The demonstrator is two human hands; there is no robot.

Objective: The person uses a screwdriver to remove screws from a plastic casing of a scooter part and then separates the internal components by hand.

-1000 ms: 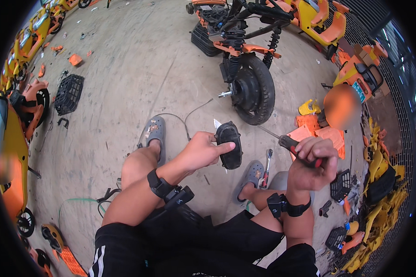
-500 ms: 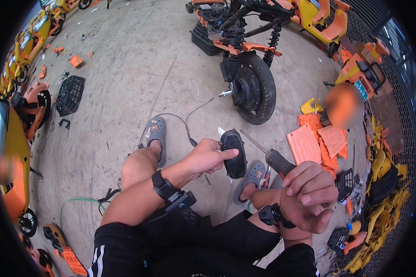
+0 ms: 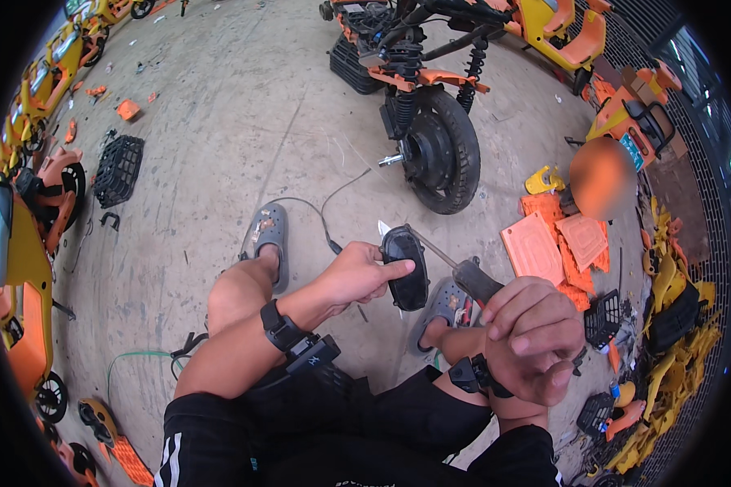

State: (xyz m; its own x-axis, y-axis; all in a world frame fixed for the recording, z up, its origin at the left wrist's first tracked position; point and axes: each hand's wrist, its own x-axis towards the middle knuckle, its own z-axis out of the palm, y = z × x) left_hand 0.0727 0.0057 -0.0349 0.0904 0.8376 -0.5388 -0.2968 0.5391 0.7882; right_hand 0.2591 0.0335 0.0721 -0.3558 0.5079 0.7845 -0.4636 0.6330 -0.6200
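Observation:
My left hand (image 3: 351,278) grips a black oval part (image 3: 406,280) with a glossy dark face and small tabs along its rim, perhaps a scooter display unit. The thumb presses on its face while the other fingers are mostly hidden behind it. Pale pointed pieces stick out past its upper edge. In my right hand (image 3: 536,337) is a screwdriver (image 3: 476,279) with a dark handle, its fingers curled round the end. The metal shaft points up and left, with its tip at the part's upper right edge; whether they touch I cannot tell.
A partly stripped scooter with a black wheel (image 3: 443,154) stands ahead. A thin cable (image 3: 326,223) lies on the concrete floor. Orange panels (image 3: 533,247) and yellow scraps (image 3: 674,365) are piled at the right. Black crates (image 3: 119,170) and parked scooters (image 3: 28,284) are at the left.
The screwdriver has moved left, bringing its tip to the black part's upper edge. My right hand has shifted slightly left and up; the left hand keeps its grip.

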